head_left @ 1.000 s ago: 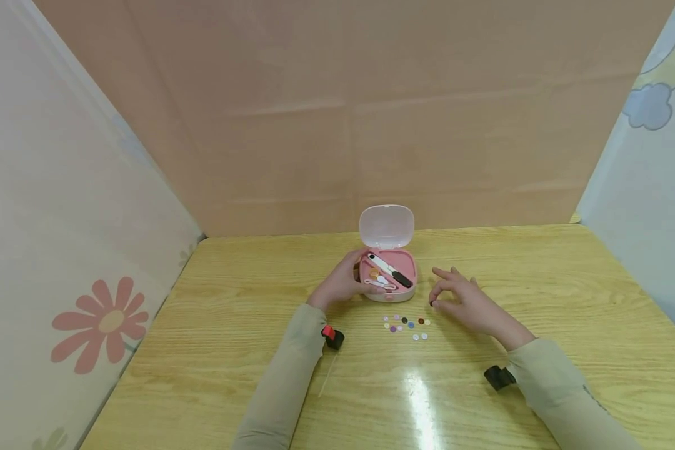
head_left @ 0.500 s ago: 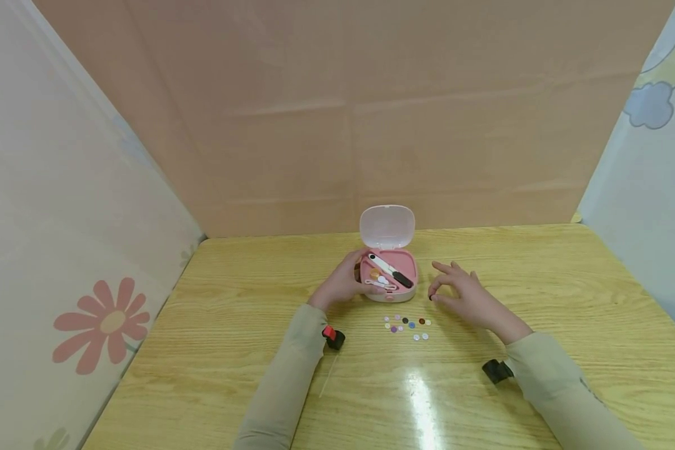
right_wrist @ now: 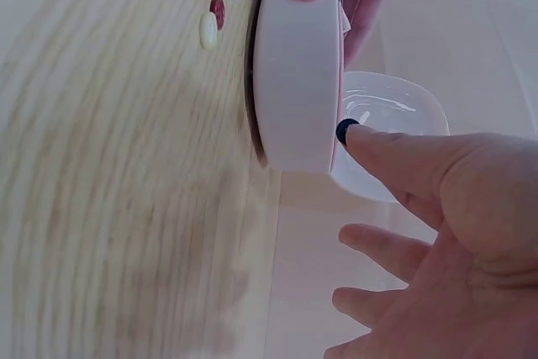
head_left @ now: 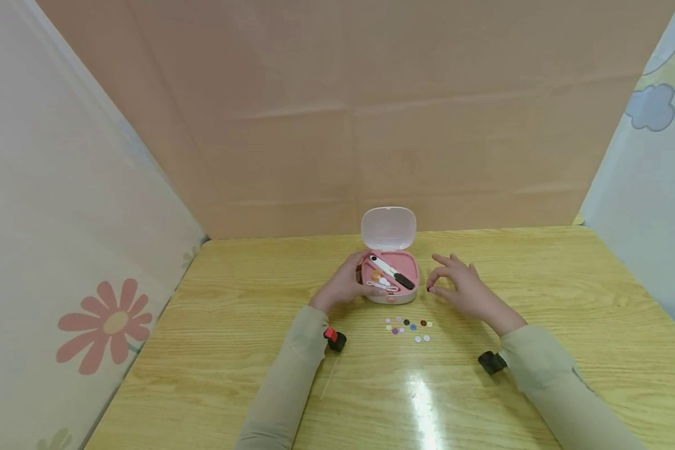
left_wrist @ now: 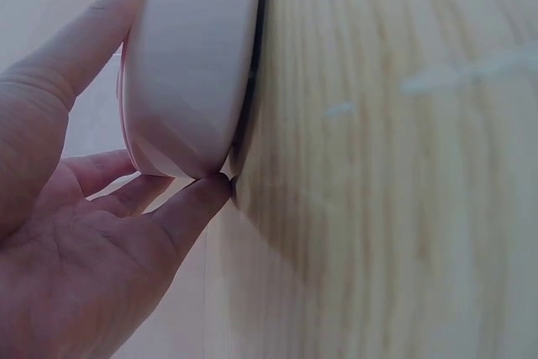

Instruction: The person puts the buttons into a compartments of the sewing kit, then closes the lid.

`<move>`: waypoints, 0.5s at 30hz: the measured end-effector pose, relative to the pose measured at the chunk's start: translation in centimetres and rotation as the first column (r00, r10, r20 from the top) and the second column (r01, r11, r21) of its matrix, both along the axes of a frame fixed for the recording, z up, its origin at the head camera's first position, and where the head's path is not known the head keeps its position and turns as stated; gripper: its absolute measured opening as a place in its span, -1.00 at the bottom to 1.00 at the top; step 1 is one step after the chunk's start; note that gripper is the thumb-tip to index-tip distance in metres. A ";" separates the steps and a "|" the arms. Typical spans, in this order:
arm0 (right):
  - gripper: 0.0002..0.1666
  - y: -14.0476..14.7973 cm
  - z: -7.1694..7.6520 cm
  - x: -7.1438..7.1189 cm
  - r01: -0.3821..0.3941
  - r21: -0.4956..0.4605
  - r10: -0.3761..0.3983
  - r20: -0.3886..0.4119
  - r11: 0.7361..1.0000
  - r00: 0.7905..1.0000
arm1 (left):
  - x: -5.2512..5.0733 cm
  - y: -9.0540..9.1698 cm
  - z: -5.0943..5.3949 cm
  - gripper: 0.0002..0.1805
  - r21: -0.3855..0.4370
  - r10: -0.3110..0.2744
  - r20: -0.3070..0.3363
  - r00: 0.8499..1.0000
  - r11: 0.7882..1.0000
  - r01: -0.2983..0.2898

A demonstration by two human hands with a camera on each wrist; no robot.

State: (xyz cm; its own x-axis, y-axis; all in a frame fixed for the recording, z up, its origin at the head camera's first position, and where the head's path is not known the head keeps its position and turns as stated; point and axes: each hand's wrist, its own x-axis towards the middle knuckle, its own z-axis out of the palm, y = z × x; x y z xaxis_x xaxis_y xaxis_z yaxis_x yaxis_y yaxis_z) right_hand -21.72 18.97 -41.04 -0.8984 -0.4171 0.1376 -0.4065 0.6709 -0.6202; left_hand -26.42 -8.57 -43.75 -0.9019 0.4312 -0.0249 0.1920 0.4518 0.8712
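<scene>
A small pink-and-white box stands on the table with its translucent lid raised. My left hand grips its left side, thumb along the front rim and fingers at the side, as the left wrist view shows too. Inside lie a white-and-black stick-shaped tool, a small orange item, white round pieces and a pale looped band. Just right of the box, my right hand pinches a dark button between thumb and forefinger, the other fingers spread.
Several loose buttons lie in front of the box, among them a blue button, a dark red button and two white buttons nearer me. A brown backdrop rises behind the wooden table.
My right hand has moved slightly away from me, up beside the box's right side, with the dark button still pinched. My left hand keeps its grip on the box.
</scene>
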 end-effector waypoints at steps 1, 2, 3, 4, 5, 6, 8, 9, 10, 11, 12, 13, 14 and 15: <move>-0.92 0.0 0.0 -0.1 0.000 -0.001 0.000 -0.001 1.000 1.000 | 0.0 0.0 0.0 0.03 0.005 -0.001 0.000 1.000 1.000 0.001; -0.93 -0.1 0.0 -0.2 0.001 -0.001 -0.001 0.000 1.000 1.000 | 0.0 0.0 0.0 0.03 0.005 -0.001 0.000 1.000 1.000 0.001; -0.94 -0.1 0.0 -0.2 0.003 -0.002 -0.003 -0.002 1.000 1.000 | 0.0 0.0 0.0 0.02 0.015 -0.004 0.004 1.000 1.000 0.004; -0.94 -0.1 0.0 -0.3 0.004 -0.002 -0.004 -0.005 1.000 1.000 | 0.0 0.0 0.0 0.02 0.024 -0.006 0.007 1.000 1.000 0.006; -0.93 -0.2 0.1 -0.4 0.005 -0.002 -0.005 -0.010 1.000 1.000 | 0.0 0.0 0.1 0.01 0.031 -0.007 0.009 1.000 1.000 0.007; -0.93 -0.2 0.1 -0.4 0.006 -0.003 -0.006 -0.012 1.000 1.000 | 0.0 0.0 0.1 0.01 0.042 -0.010 0.013 1.000 0.999 0.009; -0.93 -0.3 0.2 -0.5 0.009 -0.003 -0.009 -0.016 1.000 1.000 | 0.0 0.1 0.1 -0.01 0.063 -0.016 0.023 1.000 0.998 0.014; -0.93 -0.3 0.2 -0.6 0.009 -0.004 -0.010 -0.017 1.000 1.000 | 0.0 0.1 0.1 -0.02 0.076 -0.020 0.026 0.999 0.997 0.018; -0.94 -0.3 0.2 -0.7 0.009 -0.006 -0.010 -0.018 1.000 1.000 | 0.0 0.1 0.1 -0.02 0.077 -0.020 0.024 1.000 0.997 0.018; -0.95 -0.4 0.2 -0.7 0.011 -0.009 -0.011 -0.017 1.000 1.000 | 0.0 0.1 0.1 -0.02 0.078 -0.019 0.025 1.000 0.997 0.017; -0.95 -0.4 0.1 -0.9 0.012 -0.010 -0.012 -0.014 1.000 1.000 | 0.0 0.1 0.1 -0.03 0.080 -0.018 0.027 0.999 0.997 0.015; -0.96 -0.5 0.1 -1.0 0.014 -0.012 -0.014 -0.013 1.000 1.000 | 0.0 0.1 0.1 -0.03 0.080 -0.017 0.029 0.999 0.997 0.014; -0.95 -0.5 0.0 -1.1 0.017 -0.014 -0.017 -0.014 1.000 1.000 | 0.0 0.1 0.1 -0.03 0.081 -0.016 0.029 0.999 0.997 0.013; -0.94 -0.6 0.0 -1.2 0.019 -0.015 -0.019 -0.015 1.000 1.000 | 0.0 0.1 0.1 -0.03 0.080 -0.013 0.030 0.999 0.997 0.011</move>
